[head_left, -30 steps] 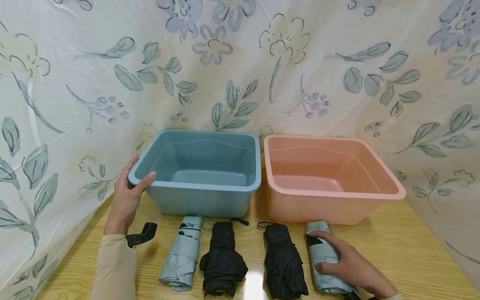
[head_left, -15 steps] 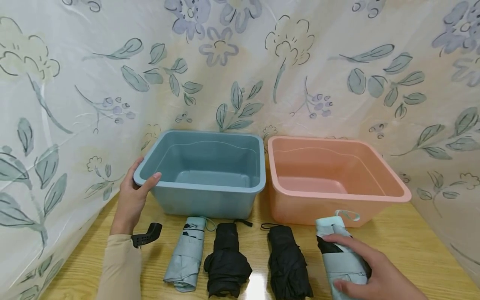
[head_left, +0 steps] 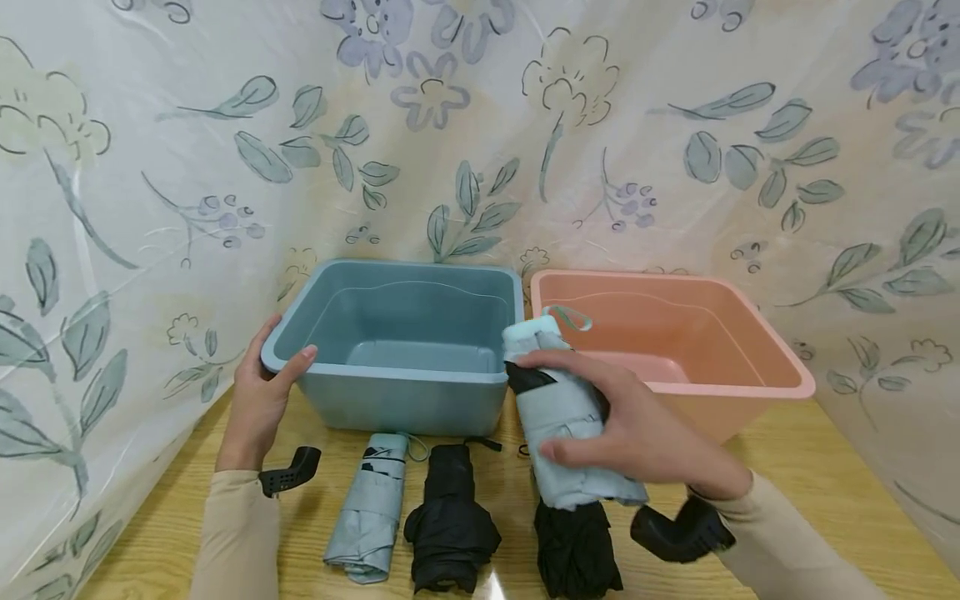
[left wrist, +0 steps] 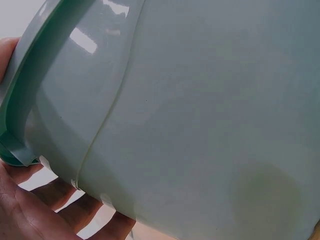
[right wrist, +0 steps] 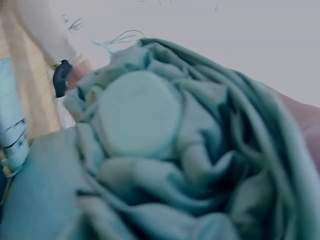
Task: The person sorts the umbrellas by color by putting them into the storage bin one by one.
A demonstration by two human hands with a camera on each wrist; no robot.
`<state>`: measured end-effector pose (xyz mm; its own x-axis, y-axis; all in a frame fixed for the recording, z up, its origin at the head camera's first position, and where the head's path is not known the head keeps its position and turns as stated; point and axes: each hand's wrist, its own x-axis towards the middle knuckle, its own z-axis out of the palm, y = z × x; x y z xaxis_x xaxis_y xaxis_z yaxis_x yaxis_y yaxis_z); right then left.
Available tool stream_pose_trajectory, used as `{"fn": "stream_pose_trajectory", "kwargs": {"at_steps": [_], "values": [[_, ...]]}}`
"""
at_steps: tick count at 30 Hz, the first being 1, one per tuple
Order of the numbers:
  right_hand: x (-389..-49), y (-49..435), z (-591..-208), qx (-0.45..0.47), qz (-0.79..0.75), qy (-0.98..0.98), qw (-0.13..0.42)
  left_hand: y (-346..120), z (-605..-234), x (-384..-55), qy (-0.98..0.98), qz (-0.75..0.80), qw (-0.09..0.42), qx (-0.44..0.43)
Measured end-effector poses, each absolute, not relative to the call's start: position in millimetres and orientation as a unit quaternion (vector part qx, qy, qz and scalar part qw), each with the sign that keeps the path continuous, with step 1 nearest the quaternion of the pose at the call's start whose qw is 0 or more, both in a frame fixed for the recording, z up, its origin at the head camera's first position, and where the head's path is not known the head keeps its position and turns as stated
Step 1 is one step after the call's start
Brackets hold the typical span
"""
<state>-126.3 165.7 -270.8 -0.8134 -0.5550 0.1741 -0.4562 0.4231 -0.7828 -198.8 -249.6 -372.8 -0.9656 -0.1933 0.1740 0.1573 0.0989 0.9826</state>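
The right hand (head_left: 637, 417) has its grip closed around a folded pale-blue umbrella (head_left: 558, 408), raised clear of the tabletop (head_left: 832, 471) and tilted, strap end toward the far edge. In the head view it overlaps the gap between the blue plastic tub (head_left: 405, 404) and the pink plastic tub (head_left: 750, 390), both standing along that edge. The left hand (head_left: 258, 392) has its grip clasped on the blue tub's near-left corner, thumb over the rim.

Nearer the tabletop's front edge lie a second pale-blue umbrella (head_left: 367, 508), a black umbrella (head_left: 450, 525) just beside it, and another black umbrella (head_left: 577, 550), partly hidden behind the raised one. Floral sheeting (head_left: 660, 167) hangs behind the tubs.
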Motion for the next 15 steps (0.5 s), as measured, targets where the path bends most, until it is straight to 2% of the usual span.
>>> {"fn": "stream_pose_trajectory", "kwargs": {"at_steps": [6, 15], "values": [[-183, 114, -250, -0.291, -0.430, 0.850, 0.092, -250, -373, -200, -0.728, -0.673, 0.130, 0.016], [-258, 40, -245, -0.253, -0.432, 0.856, 0.128, -247, -372, -201, -0.724, -0.677, 0.128, 0.022]]}}
